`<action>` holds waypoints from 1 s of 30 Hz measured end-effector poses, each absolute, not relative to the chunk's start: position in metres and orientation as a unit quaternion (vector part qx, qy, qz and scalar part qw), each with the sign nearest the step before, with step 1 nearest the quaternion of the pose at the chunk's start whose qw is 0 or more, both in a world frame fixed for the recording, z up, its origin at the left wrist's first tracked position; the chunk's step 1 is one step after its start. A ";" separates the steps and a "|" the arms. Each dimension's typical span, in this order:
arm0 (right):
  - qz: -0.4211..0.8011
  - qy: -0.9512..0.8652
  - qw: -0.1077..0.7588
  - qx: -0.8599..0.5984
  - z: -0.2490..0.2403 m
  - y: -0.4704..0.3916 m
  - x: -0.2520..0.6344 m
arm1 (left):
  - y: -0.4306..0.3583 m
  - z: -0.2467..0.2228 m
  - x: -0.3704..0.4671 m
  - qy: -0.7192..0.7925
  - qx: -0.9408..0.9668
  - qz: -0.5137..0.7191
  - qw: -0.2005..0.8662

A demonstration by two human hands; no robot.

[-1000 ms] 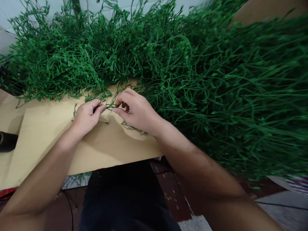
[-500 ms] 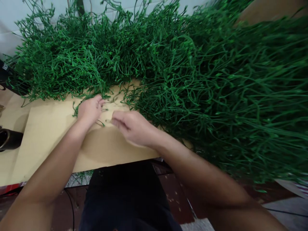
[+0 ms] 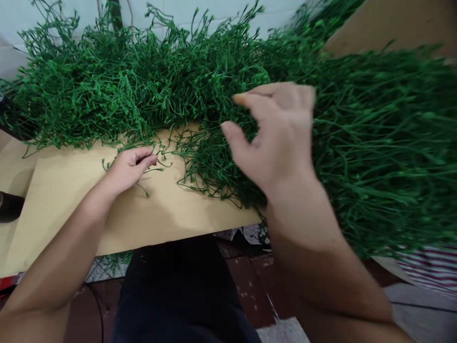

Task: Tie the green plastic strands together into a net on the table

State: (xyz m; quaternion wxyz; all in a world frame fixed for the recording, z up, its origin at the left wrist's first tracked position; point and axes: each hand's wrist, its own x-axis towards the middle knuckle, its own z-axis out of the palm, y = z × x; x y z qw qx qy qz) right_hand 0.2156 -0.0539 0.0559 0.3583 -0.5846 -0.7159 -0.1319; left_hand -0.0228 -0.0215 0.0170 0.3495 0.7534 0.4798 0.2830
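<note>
My left hand [image 3: 129,167] rests low over the tan board [image 3: 171,214], thumb and fingers pinched together. Several thin green stems with small bud-like tips [image 3: 144,190] stick out from around and under it; the exact grip is partly hidden by the fingers. My right hand [image 3: 280,136] is raised over the right part of a big heap of green stems [image 3: 385,157], with thumb and forefinger spread apart and nothing visible between them. Nearer the left hand, loose stem ends [image 3: 210,162] spill from the heap onto the board.
Another long bank of stems [image 3: 107,90] lines the back against a pale wall [image 3: 178,14]. At the left edge is a dark cylinder [image 3: 10,207]. A brown panel [image 3: 396,24] rises at the back right. Striped cloth [image 3: 428,269] shows at lower right.
My right hand has moved right and up from beside the left hand to above the heap, and its fingers have opened. My left hand has turned slightly but stays in place.
</note>
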 end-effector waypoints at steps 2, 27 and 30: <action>-0.067 -0.780 0.366 -0.503 0.049 -0.055 0.194 | -0.023 0.021 -0.022 0.462 0.751 0.290 0.373; 0.409 -0.716 0.397 -0.403 0.004 -0.030 0.151 | -0.025 0.023 -0.034 0.465 0.756 0.263 0.378; 0.440 -0.690 0.412 -0.400 0.003 -0.029 0.152 | -0.026 0.022 -0.033 0.454 0.758 0.248 0.398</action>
